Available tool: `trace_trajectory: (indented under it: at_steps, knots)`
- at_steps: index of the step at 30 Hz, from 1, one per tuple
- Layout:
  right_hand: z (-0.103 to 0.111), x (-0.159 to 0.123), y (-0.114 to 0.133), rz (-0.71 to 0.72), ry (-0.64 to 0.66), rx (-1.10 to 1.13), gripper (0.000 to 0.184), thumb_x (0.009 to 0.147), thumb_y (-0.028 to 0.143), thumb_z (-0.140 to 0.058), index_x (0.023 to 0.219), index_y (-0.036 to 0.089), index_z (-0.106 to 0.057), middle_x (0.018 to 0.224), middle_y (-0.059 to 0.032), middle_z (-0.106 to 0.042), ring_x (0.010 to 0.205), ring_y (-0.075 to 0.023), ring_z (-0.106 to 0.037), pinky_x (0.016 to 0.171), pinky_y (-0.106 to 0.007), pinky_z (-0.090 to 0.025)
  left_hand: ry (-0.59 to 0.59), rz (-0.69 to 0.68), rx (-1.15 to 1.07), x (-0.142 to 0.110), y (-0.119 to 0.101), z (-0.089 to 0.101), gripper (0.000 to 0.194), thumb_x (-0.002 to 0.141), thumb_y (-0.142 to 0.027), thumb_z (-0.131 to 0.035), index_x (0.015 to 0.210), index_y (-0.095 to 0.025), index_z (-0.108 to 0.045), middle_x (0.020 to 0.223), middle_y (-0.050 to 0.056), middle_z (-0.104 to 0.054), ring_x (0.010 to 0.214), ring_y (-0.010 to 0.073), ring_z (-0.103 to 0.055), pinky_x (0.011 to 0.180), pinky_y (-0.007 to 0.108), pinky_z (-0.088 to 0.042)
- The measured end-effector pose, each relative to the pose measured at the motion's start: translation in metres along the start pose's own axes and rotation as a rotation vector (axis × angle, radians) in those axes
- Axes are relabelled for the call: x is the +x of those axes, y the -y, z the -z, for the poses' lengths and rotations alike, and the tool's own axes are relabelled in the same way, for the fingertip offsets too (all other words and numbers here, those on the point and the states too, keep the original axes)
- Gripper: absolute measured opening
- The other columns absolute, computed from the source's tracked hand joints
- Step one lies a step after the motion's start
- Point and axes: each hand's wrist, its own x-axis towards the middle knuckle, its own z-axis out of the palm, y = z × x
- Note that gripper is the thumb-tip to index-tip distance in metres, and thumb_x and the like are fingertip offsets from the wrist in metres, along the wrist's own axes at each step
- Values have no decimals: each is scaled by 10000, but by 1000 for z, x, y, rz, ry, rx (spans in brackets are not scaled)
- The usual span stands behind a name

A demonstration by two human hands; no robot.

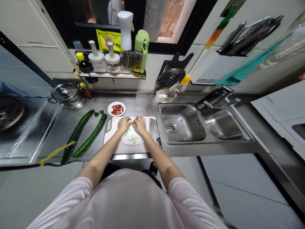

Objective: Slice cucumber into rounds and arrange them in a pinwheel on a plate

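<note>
A small plate (116,109) holds red bits. Pale green cucumber slices (132,139) lie on the white plate (140,141). The left hand (124,123) and right hand (139,124) rest curled over its far edge; whether they grip anything I cannot tell.

Steel table (143,149) across centre, double sink (205,125) right of centre, dark window (95,12) at top, white cabinets (35,35) upper left, pale floor (243,190) lower right

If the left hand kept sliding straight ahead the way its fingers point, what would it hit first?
The left hand points away from the body and slightly right, over the cutting board. Past the board's far edge, the small plate of red bits lies closest, just left of that line. Depth is unclear, so it may miss.
</note>
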Motion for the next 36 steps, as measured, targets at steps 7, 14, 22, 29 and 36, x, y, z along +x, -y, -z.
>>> trace_trajectory:
  at_steps: [7,14,22,29,36]
  knots:
    - [-1,0,-2,-12,-17,10,132,882,272,-556,895,216,-675,1112,-82,-511,1111,-254,-344,971,-396,-297,1,8,30,-1,-1,-1,226,791,-312,-630,1003,-245,-671,924,38,-670,923,208,-572,796,294,-418]
    - [-2,1,-2,-42,-20,7,139,883,267,-546,898,216,-675,1111,-83,-517,1108,-256,-352,968,-394,-297,-4,8,23,-1,0,-1,212,796,-320,-619,989,-248,-668,923,35,-662,928,204,-565,809,294,-416]
    - [0,1,0,-59,-4,11,147,887,261,-532,905,210,-669,1114,-93,-510,1108,-260,-342,968,-400,-293,8,17,25,-1,-3,2,224,791,-318,-621,997,-244,-670,929,35,-669,935,208,-567,809,295,-419]
    - [5,0,0,-82,-16,35,150,889,255,-528,931,217,-667,1128,-91,-511,1118,-261,-340,977,-401,-287,14,23,-8,-3,-4,6,219,807,-315,-609,1004,-244,-672,940,36,-676,951,203,-579,829,289,-422]
    - [3,0,0,-87,-24,44,118,868,252,-562,910,213,-665,1119,-85,-515,1116,-258,-348,965,-391,-299,8,7,-21,-1,-1,3,221,797,-295,-612,1001,-243,-679,921,32,-676,936,198,-589,835,288,-428]
